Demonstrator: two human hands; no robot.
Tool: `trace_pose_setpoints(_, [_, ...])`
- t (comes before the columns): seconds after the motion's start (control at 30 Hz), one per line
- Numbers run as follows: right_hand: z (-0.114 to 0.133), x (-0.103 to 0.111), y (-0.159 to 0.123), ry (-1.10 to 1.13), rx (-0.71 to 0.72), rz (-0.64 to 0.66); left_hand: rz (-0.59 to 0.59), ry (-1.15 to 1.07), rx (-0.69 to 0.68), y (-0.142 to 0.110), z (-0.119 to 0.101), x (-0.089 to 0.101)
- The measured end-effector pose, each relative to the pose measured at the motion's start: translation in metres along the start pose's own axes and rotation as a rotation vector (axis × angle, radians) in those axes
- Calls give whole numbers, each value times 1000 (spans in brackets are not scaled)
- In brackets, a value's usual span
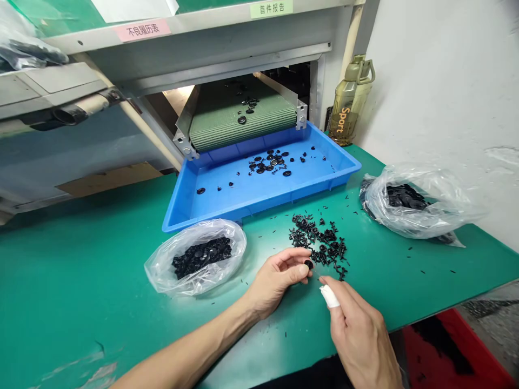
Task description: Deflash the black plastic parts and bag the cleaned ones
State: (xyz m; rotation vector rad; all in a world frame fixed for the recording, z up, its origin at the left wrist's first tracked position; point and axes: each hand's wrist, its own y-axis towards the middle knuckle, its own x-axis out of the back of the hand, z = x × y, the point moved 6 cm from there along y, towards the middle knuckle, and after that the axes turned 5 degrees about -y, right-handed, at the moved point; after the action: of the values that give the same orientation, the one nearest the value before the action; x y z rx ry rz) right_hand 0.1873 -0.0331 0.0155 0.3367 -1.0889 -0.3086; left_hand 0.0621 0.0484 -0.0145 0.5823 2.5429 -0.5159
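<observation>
My left hand (281, 274) pinches a small round black plastic part (308, 264) between thumb and fingers, above the green tabletop. Just to its right, my right hand (359, 324) has its fingers closed, with white tape (330, 296) wrapped round one digit. Something thin and pale seems to stick out from its fingertips toward the part; what it is I cannot make out. Beyond both hands lies a loose pile of small black plastic parts (320, 237). An open clear bag (156, 267) of black parts stands left of my left hand.
Behind the pile sits a blue tray (251, 204) with scattered black parts, under the end of a green conveyor belt (243, 134) carrying more. A second clear bag (441, 213) stands at right, near a bottle (351, 102) by the wall. A red container (474, 346) is below the table edge.
</observation>
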Motion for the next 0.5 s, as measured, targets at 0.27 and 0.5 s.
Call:
trace_pose_setpoints(0.27, [10,4,5,-103,39,-54,26,63,11,-3,2,-5])
trace_pose_setpoints(0.5, [21,2,3,-192,81,-113,14,37,-58,-5,2,-7])
